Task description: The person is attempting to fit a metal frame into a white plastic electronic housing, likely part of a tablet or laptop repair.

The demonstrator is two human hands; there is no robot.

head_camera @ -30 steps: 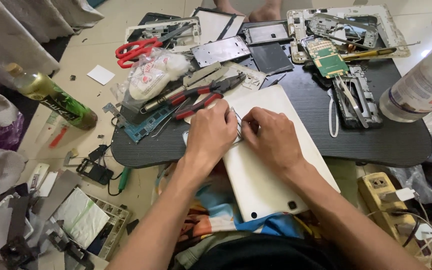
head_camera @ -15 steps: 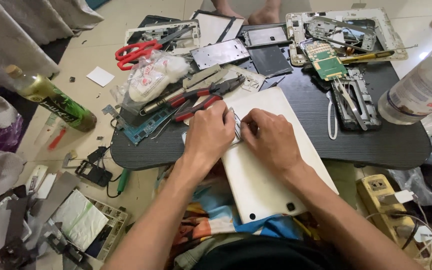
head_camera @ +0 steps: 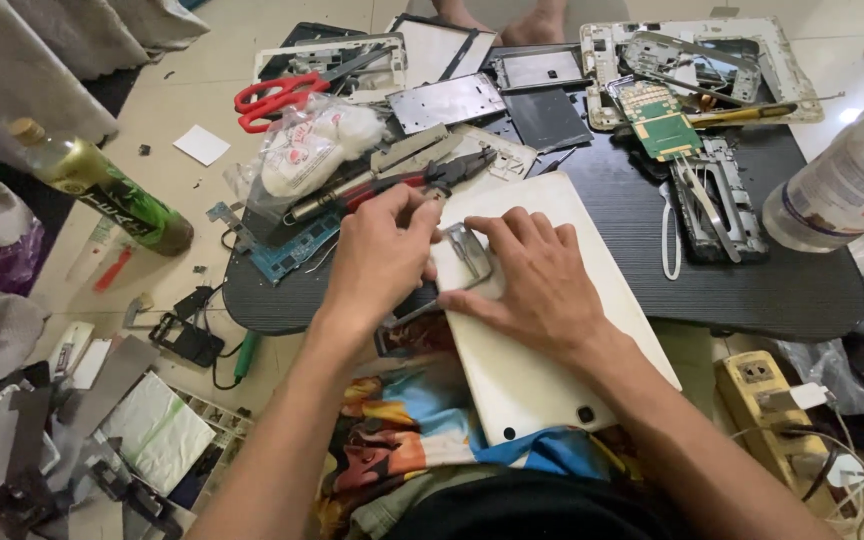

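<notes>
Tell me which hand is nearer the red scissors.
Left. The left hand sits below and right of the red scissors, on the tablet's edge. The right hand lies farther right on the white tablet.

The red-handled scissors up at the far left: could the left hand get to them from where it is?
Probably yes. The red-handled scissors lie in the open, uncovered; only a low plastic bag and pliers lie between them and the left hand, which would first have to release the small metal piece.
</notes>
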